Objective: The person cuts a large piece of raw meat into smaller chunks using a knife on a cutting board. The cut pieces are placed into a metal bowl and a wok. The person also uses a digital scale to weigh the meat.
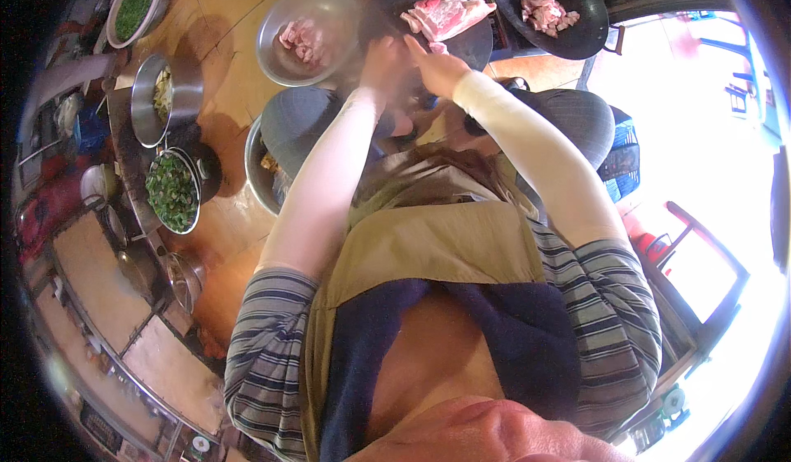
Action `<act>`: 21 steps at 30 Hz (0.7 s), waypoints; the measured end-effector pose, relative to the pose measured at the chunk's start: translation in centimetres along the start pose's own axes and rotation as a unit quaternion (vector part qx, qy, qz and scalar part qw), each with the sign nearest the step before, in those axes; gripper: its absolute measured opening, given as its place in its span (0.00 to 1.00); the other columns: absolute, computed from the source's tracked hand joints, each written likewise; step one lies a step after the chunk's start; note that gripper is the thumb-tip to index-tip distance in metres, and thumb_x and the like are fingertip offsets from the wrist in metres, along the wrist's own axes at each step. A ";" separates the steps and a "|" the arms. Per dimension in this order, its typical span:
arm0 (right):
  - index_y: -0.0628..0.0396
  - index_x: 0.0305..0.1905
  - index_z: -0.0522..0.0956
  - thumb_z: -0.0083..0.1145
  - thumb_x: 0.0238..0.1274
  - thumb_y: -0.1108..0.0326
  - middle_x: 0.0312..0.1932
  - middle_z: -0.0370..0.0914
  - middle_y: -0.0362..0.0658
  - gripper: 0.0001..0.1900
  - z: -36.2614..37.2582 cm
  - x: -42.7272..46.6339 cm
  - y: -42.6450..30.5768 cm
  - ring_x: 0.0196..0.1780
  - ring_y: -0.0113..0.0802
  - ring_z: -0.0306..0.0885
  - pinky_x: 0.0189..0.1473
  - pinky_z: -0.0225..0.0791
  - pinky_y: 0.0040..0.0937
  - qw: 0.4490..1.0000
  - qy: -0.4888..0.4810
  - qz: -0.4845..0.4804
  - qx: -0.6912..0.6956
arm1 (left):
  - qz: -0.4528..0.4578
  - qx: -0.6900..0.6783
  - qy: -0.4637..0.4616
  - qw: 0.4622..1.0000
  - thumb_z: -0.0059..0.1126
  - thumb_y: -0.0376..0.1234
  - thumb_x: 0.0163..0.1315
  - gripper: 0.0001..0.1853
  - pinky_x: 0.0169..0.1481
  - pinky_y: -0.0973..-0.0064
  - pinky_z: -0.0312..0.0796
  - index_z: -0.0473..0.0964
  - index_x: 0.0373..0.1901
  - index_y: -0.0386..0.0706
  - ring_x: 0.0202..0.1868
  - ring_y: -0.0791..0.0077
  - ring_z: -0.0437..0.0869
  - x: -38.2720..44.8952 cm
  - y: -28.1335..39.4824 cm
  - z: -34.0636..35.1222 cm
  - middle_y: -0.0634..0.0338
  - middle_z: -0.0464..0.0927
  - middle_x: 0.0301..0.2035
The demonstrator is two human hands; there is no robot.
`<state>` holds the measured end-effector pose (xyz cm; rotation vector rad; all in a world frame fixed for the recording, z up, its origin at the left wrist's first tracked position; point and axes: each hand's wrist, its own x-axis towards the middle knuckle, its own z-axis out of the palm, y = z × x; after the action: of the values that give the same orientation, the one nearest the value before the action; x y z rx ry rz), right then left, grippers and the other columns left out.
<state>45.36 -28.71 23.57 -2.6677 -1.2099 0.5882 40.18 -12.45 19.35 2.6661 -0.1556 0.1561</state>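
Note:
A dark round board [386, 6] lies before my knees, with a slab of raw, fatty meat [448, 18] on it. Over the board's near left edge is my left hand [387, 62], blurred, its fingers bent and what they hold not visible. My right hand [440, 67] is close beside it, one finger stretched toward the left hand. A small piece of meat [438, 48] lies just past the right hand's knuckles. Left of the board, a metal bowl [272, 51] holds raw meat pieces [303, 41]. I cannot make out any knife.
A black wok [578, 36] with diced meat [547, 11] stands at the right. On the tiled floor [228, 23] to the left are a tub of chopped greens [136, 6], a steel pot [185, 94] and a strainer of cut green vegetables [173, 190]. Another metal basin [253, 172] sits by my left knee.

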 end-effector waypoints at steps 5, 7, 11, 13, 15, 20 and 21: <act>0.58 0.75 0.39 0.45 0.58 0.75 0.26 0.80 0.57 0.41 -3.4 -7.3 -0.2 0.30 0.51 0.82 0.33 0.71 0.49 0.986 -0.138 0.036 0.089 | -0.018 -0.041 0.062 0.997 0.66 0.31 0.49 0.17 0.56 0.59 0.68 0.76 0.42 0.39 0.48 0.50 0.77 0.1 0.5 0.4 0.51 0.77 0.44; 0.59 0.75 0.39 0.46 0.58 0.75 0.25 0.80 0.56 0.42 -2.7 -6.0 0.1 0.29 0.50 0.81 0.32 0.71 0.48 0.992 -0.107 0.028 0.069 | -0.010 -0.048 0.078 0.996 0.66 0.31 0.49 0.17 0.54 0.59 0.69 0.75 0.41 0.39 0.48 0.50 0.77 0.2 0.2 1.0 0.51 0.77 0.44; 0.57 0.75 0.38 0.49 0.57 0.74 0.24 0.80 0.52 0.44 -1.3 -0.3 -0.7 0.25 0.47 0.81 0.28 0.72 0.45 0.999 -0.021 0.014 0.032 | -0.045 -0.055 -0.028 0.997 0.64 0.33 0.52 0.16 0.51 0.58 0.68 0.75 0.42 0.39 0.45 0.53 0.76 0.7 0.9 -0.7 0.52 0.77 0.44; 0.57 0.75 0.37 0.49 0.57 0.73 0.25 0.81 0.51 0.44 -0.9 1.1 -1.3 0.24 0.46 0.81 0.26 0.72 0.44 0.998 0.057 -0.005 0.000 | 0.041 0.012 -0.022 0.999 0.64 0.33 0.52 0.17 0.53 0.58 0.66 0.75 0.43 0.39 0.46 0.54 0.75 0.8 0.9 -0.8 0.51 0.77 0.42; 0.55 0.76 0.38 0.47 0.59 0.73 0.29 0.82 0.54 0.42 -1.0 0.7 -1.4 0.29 0.48 0.82 0.31 0.73 0.44 0.999 -0.004 0.034 0.014 | 0.051 0.049 -0.006 0.997 0.64 0.33 0.52 0.17 0.55 0.58 0.65 0.75 0.43 0.39 0.48 0.55 0.74 0.4 1.4 -0.6 0.52 0.77 0.42; 0.53 0.76 0.40 0.45 0.58 0.73 0.30 0.82 0.57 0.41 -2.3 -5.1 -1.8 0.32 0.50 0.83 0.34 0.73 0.48 0.992 -0.091 0.061 0.061 | -0.037 -0.017 0.082 0.996 0.63 0.30 0.51 0.13 0.55 0.58 0.66 0.75 0.40 0.41 0.47 0.53 0.75 -0.3 -0.7 2.1 0.54 0.75 0.40; 0.54 0.75 0.40 0.45 0.58 0.73 0.29 0.82 0.57 0.41 -2.3 -6.4 -1.4 0.32 0.50 0.83 0.34 0.73 0.49 0.990 -0.106 0.071 0.062 | -0.024 -0.032 0.073 0.996 0.63 0.29 0.51 0.13 0.55 0.58 0.66 0.75 0.40 0.42 0.47 0.53 0.75 -0.1 -0.2 2.0 0.54 0.76 0.40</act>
<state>41.57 -32.55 27.95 -2.6545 -0.9963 0.9572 40.24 -13.16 17.42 2.5805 -0.0476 0.3248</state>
